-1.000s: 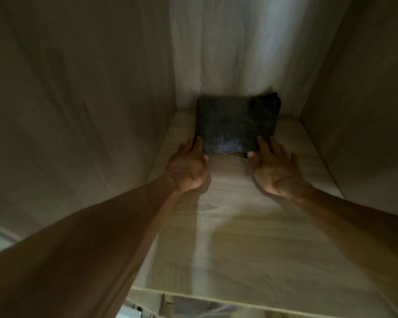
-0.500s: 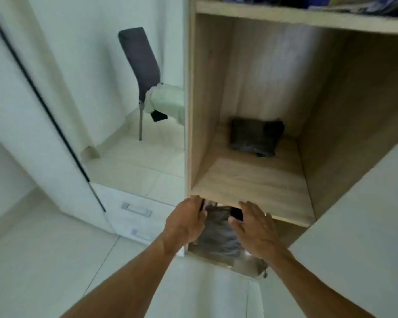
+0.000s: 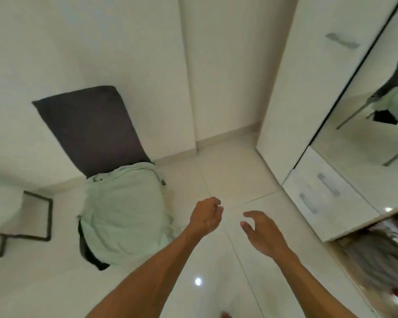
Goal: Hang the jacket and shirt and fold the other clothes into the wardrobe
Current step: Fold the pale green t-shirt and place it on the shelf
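A pale green garment [image 3: 124, 212] lies heaped over the seat of a dark grey chair [image 3: 90, 129], with a dark piece of clothing [image 3: 90, 255] peeking out under its lower edge. My left hand [image 3: 206, 215] hovers over the floor just right of the chair, fingers loosely curled, holding nothing. My right hand [image 3: 262, 232] floats beside it with relaxed fingers, empty as well. The wardrobe [image 3: 331, 198] stands at the right; its open lower part shows hanging clothes [image 3: 381, 255].
White glossy floor tiles [image 3: 228, 171] spread between chair and wardrobe. The wardrobe has a mirror door [image 3: 365, 138] and white drawers with metal handles. A dark metal frame [image 3: 35, 216] stands at the left. White walls close the corner behind.
Both hands left the folded dark garment on the wardrobe shelf and drew back. The view swung left from the wardrobe to the chair with the green garment.
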